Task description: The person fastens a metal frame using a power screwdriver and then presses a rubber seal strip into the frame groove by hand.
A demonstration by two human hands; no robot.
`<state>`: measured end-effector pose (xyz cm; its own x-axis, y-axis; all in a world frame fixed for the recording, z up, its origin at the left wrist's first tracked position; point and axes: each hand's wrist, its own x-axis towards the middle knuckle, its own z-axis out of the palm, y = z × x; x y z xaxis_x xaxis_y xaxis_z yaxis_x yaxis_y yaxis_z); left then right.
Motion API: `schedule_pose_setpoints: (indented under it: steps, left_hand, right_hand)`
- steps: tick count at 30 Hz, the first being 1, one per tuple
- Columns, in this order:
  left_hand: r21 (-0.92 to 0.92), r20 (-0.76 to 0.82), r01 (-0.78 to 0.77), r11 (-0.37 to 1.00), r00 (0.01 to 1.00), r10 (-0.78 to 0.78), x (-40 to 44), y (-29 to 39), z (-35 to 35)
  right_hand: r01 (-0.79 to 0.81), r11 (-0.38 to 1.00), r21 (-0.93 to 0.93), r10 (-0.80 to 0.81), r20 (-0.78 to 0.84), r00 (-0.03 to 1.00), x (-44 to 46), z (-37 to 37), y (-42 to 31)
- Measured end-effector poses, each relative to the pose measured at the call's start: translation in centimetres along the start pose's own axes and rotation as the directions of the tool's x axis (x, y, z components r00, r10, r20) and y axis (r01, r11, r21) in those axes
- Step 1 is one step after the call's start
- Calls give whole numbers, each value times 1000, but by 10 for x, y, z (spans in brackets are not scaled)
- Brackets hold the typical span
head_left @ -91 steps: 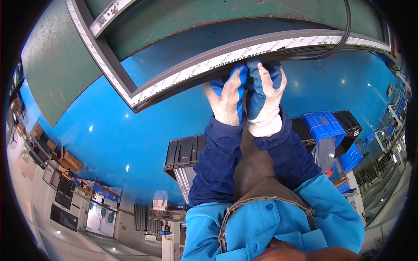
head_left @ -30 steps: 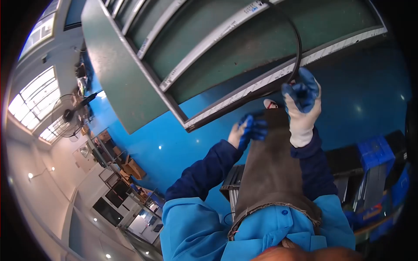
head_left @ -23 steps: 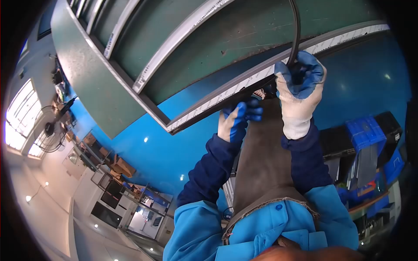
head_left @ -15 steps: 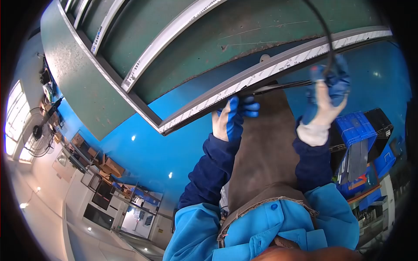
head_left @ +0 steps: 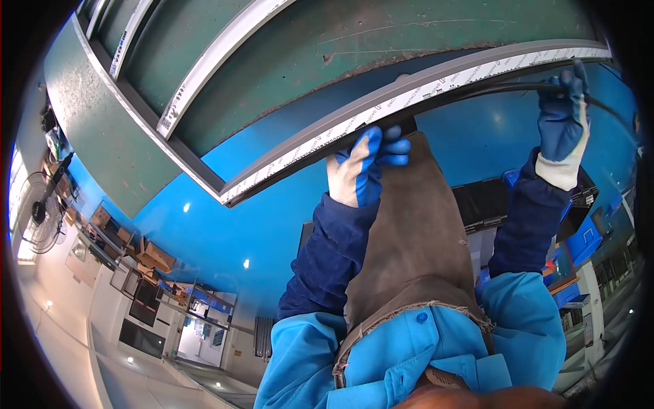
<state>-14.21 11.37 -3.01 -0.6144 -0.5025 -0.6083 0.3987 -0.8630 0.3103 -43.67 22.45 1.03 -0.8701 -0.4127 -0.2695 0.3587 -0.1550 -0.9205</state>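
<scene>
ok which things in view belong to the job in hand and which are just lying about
In the job:
- grey metal frame with printed white film
- black flexible strip, in the right hand
- green worktop under the frame

Apparently just lying about:
- round wire-caged fan
- brown cardboard boxes
- blue plastic crate

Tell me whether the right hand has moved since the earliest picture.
Yes, rightward: against the frame, the right hand has shifted along the near edge, from beside the left hand toward the right end.
</scene>
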Motion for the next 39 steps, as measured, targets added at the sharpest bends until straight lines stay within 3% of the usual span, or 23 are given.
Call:
schedule_pose_setpoints:
  steps: [1,5,6,10,16,17,18,19,21,22,23,25,26,27,28,30,31,34,36,39]
  left_hand:
    - [-3,-6,-2,1000,1000,2,0,-1,1]
    - [200,-69,-44,979,996,59,-3,-1,5]
    - [195,-70,-48,980,996,63,-2,-1,8]
    - [265,-196,-52,963,975,107,-4,-1,14]
    - [95,-93,-73,993,992,82,2,-14,24]
    - [155,-103,-72,985,991,89,2,-14,26]
    - [215,-113,-70,974,989,96,2,-14,27]
    - [275,-124,-66,959,987,103,2,-13,28]
    - [327,-139,-61,943,984,112,3,-15,26]
    - [186,-111,-66,980,990,87,3,-17,24]
    - [41,-77,-61,997,995,64,2,-19,22]
    - [-176,-22,-42,984,999,39,2,-21,21]
    - [-247,-4,-34,968,999,34,2,-20,21]
    - [-132,-32,-43,990,999,39,4,-19,23]
    - [-14,-61,-44,999,997,43,4,-17,25]
    - [225,-113,-31,974,992,58,6,-13,27]
    - [225,-113,-28,974,992,55,5,-12,23]
    - [238,-83,27,971,997,-7,-1,-16,1]
    - [275,-109,19,961,994,11,-2,-19,0]
    - [407,-170,-25,913,980,102,-2,-25,3]
  right_hand:
    - [-6,1000,-2,6,3,1000,1,2,-1]
    - [237,833,-501,-217,98,971,3,13,-11]
    - [239,831,-502,-216,104,971,7,9,-14]
    - [-23,905,-425,112,186,976,23,-19,-21]
    - [34,749,-662,-4,47,999,28,-23,-16]
    - [-62,905,-421,81,26,996,35,-50,-11]
    - [-164,976,-143,169,29,985,43,-83,-3]
    - [-259,955,145,254,55,966,50,-109,4]
    - [-112,993,24,114,-117,986,35,-96,18]
    - [71,909,-411,-175,-223,959,9,-58,26]
    - [-73,937,-340,-44,-323,945,-6,-43,33]
    - [-247,848,-469,182,-180,967,-42,-21,45]
    - [-320,910,-264,298,-121,947,-63,-12,58]
    - [-396,917,-50,395,-36,918,-79,1,68]
    - [-462,882,-92,471,148,870,-89,20,71]
    - [-412,897,-160,440,240,865,-101,46,79]
    - [-392,902,-181,429,270,862,-105,57,83]
    - [-712,630,310,653,285,702,-100,85,78]
    - [-758,468,453,709,320,629,-99,91,81]
    - [-691,527,495,579,386,718,-102,90,91]
